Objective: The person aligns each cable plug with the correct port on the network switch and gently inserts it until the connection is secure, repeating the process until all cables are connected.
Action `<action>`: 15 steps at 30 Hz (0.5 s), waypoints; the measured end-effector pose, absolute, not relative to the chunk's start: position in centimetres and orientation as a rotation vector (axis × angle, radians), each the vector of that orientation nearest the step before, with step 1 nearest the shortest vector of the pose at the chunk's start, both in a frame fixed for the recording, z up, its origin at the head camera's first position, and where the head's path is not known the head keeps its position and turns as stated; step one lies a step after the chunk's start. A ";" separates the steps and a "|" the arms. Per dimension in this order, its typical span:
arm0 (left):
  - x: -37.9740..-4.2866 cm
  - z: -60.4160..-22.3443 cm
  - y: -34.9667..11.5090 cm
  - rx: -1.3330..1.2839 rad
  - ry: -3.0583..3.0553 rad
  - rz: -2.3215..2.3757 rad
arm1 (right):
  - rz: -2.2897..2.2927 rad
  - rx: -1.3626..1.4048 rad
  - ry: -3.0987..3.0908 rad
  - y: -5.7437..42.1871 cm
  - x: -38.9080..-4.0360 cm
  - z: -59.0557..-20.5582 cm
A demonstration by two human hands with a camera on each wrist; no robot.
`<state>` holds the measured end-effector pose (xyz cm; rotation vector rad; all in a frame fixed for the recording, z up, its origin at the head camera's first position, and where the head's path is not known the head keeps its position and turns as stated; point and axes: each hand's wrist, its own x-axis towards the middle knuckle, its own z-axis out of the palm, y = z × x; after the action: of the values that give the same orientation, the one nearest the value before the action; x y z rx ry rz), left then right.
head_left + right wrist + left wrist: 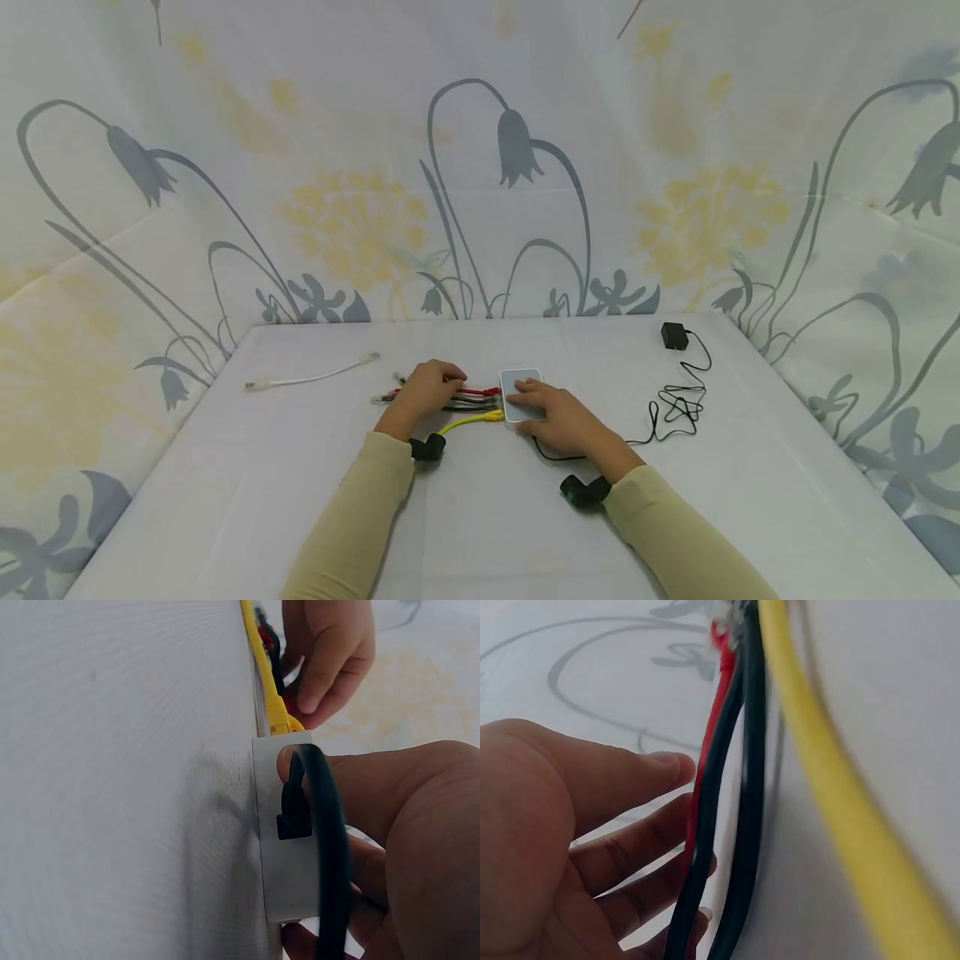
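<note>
A small white network switch [522,414] lies mid-table, in the grip of my right hand [558,417]. In the right wrist view the right thumb [360,780] presses the switch's side beside a plugged-in black power cord [328,847]. Red [480,391], black [472,408] and yellow [468,418] network cables run from the switch's left side. My left hand [427,390] is over these cables. In the left wrist view its thumb [667,766] stands apart from the fingers, close to the red cable [714,712], and the fingertips pass behind the red and black cables.
A short white network cable [311,378] lies to the left. At the back right is a black power adapter [674,336], with its thin cord [678,408] tangled in front. A flowered cloth [480,167] rises behind the table's back edge.
</note>
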<state>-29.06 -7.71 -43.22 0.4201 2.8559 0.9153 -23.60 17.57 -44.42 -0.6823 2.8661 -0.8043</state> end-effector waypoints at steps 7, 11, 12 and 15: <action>-29.4 -42.9 -8.8 0.313 2.878 0.940 | -0.806 -0.704 2.867 17.7 -23.7 -44.5; -29.6 -42.8 -9.4 0.293 2.896 0.955 | -0.815 -0.703 2.864 17.7 -23.6 -44.5; -29.7 -42.8 -9.6 0.290 2.900 0.960 | -0.819 -0.702 2.862 17.7 -23.6 -44.5; -29.9 -42.8 -10.2 0.284 2.913 0.984 | -0.822 -0.701 2.855 17.7 -23.6 -44.4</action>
<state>-29.88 -10.21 -42.83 0.2838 2.9132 0.9842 -23.60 17.67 -44.44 -0.7011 2.8547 -0.8224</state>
